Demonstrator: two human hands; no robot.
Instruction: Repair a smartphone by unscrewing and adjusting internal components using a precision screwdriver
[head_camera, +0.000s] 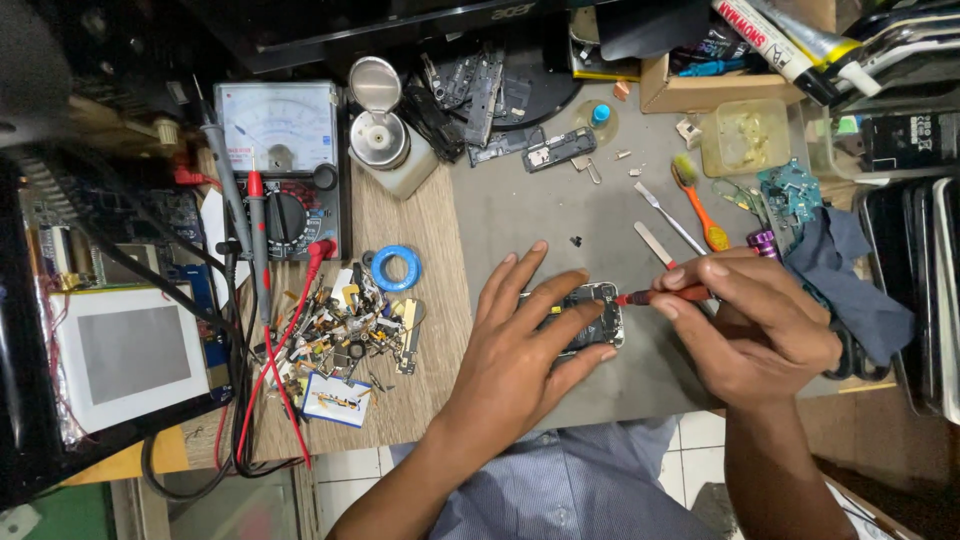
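Pinning the opened black phone board (590, 315) flat under spread fingers, left hand (520, 345); right hand (755, 325), just beside the board, closed around a red-handled screwdriver (665, 295), tip touching the board.

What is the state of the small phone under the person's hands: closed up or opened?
Opened: the phone shows bare internal parts, with the left hand steadying it and the right hand holding a red-handled tool.
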